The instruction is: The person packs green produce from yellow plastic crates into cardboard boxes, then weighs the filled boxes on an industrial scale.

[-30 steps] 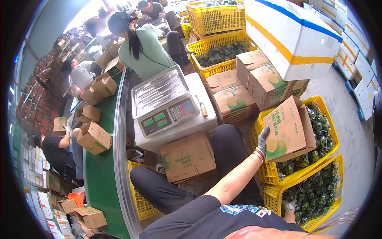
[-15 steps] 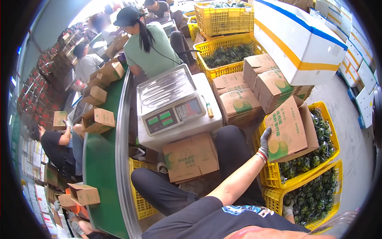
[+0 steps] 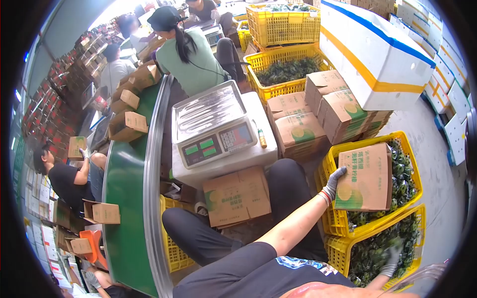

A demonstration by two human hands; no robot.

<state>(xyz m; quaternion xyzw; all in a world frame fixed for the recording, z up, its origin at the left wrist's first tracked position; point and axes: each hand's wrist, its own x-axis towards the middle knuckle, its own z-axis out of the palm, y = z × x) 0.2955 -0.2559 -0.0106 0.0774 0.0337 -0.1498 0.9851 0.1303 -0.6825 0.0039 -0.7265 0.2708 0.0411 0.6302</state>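
My left hand (image 3: 334,184), in a grey glove, grips the left side of a cardboard box (image 3: 363,178) with green print, which rests over the upper yellow crate (image 3: 337,223) of wrapped green produce. In the lower yellow crate (image 3: 340,251), my right hand (image 3: 392,260), also gloved, is over the dark green packages (image 3: 367,253). Its fingers are blurred, so their grip is unclear. A metal-topped scale (image 3: 213,119) sits on a white foam block (image 3: 218,171) left of the box, with green digits lit.
A green conveyor (image 3: 126,198) with open boxes runs along the left, and co-workers (image 3: 191,62) sit beside it. Stacked flat cartons (image 3: 298,129), a large white foam box (image 3: 372,59) and another produce crate (image 3: 285,89) stand ahead. A folded carton (image 3: 238,196) lies between my knees.
The box in my left hand has turned more upright, its printed face now toward me. My right hand has moved right and up over the lower crate. Boxes on the conveyor have shifted.
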